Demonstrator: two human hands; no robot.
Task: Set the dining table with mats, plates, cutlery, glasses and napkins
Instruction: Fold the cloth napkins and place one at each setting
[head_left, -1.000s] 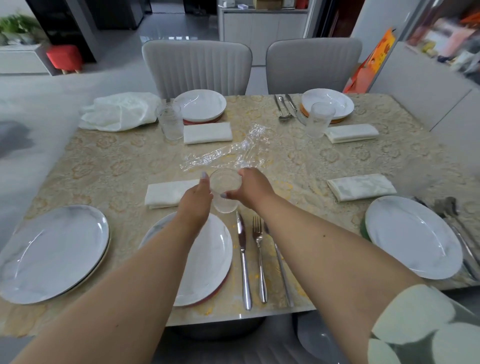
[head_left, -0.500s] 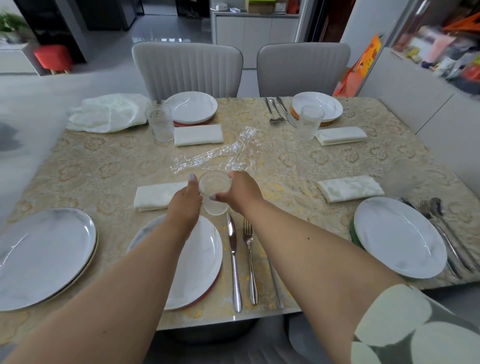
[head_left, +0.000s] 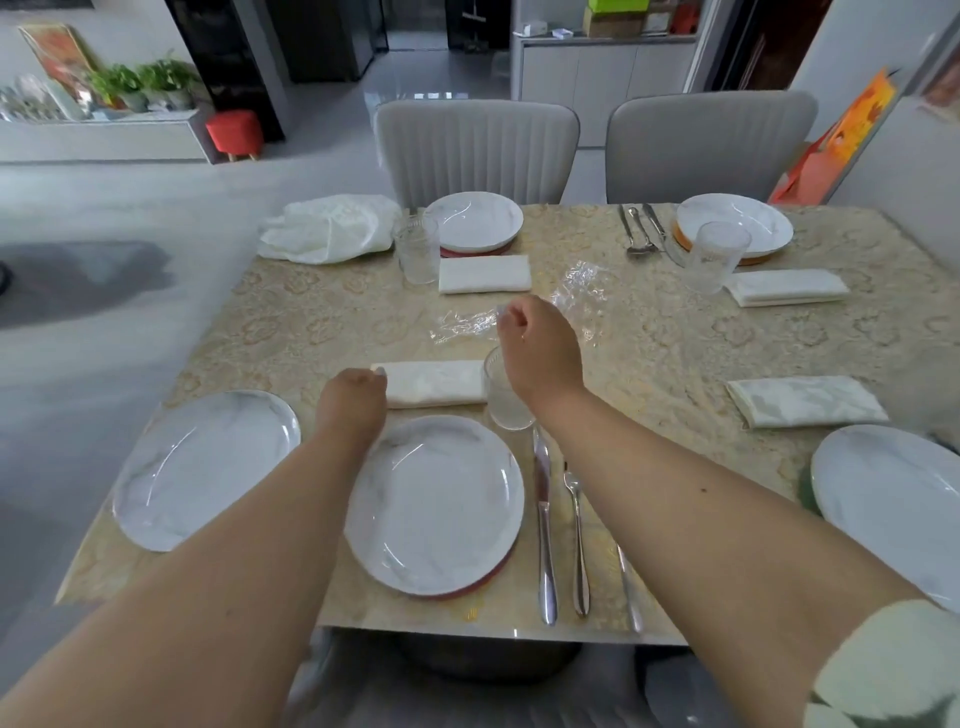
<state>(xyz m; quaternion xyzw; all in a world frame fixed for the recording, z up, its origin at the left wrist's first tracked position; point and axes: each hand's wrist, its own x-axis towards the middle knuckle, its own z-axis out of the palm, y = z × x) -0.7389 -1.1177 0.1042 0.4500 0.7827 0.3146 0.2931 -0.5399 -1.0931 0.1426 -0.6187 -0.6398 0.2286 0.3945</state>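
Note:
My right hand (head_left: 540, 345) hovers with curled fingers just above a clear glass (head_left: 504, 402), which stands on the table past the knife tip; the hand holds nothing. My left hand (head_left: 353, 402) is at the left end of a folded white napkin (head_left: 436, 383), thumb on its corner and fingers curled. In front of me lies a white marbled plate (head_left: 434, 501) on a red mat (head_left: 493, 571). Right of it lie a knife (head_left: 543, 525), a fork (head_left: 576, 535) and a third piece of cutlery (head_left: 628, 587), partly hidden under my right arm.
A spare plate (head_left: 202, 467) lies at the left, another setting's plate (head_left: 893, 504) and napkin (head_left: 805, 400) at the right. Two far settings have plates, glasses (head_left: 415, 249) (head_left: 717, 254), napkins and cutlery. Crumpled plastic wrap (head_left: 576, 291) and a white cloth (head_left: 327, 226) lie beyond.
Both hands have let go of the glass, which now stands on the table. My left hand moved left to the napkin's end, and my right hand rose above the glass.

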